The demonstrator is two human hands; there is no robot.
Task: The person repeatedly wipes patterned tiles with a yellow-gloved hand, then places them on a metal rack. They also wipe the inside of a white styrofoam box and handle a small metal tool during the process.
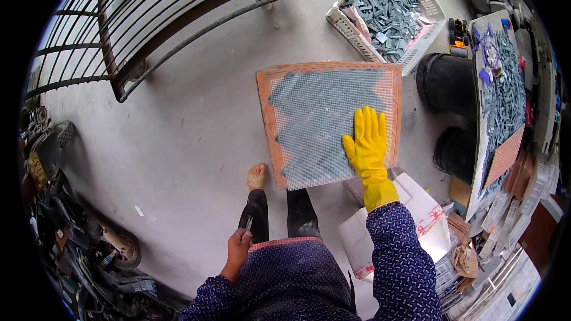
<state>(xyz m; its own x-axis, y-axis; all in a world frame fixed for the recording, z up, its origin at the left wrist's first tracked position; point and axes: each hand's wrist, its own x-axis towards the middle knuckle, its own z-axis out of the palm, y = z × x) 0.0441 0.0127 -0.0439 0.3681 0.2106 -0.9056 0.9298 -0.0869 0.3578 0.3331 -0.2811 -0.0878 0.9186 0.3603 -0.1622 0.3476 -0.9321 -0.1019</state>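
My right hand (370, 142), in a yellow rubber glove, lies flat with fingers extended on white mesh (306, 173). Beneath the mesh, grey-blue mosaic tiles (318, 104) form a zigzag pattern inside an orange tray (264, 92) with a toothed inner border. The glove covers part of the tray's right side. Bare and held low by my apron, my left hand (239, 248) is closed around a thin silvery pair of tweezers (249, 224), pointing up, away from the tray.
A white crate (339, 22) of loose tile strips stands beyond the tray. To the right are black buckets (440, 80), a table (476, 187) heaped with strips, and a white carton (357, 232). A metal rack (208, 27) is far left; motorbikes (77, 232) stand near left.
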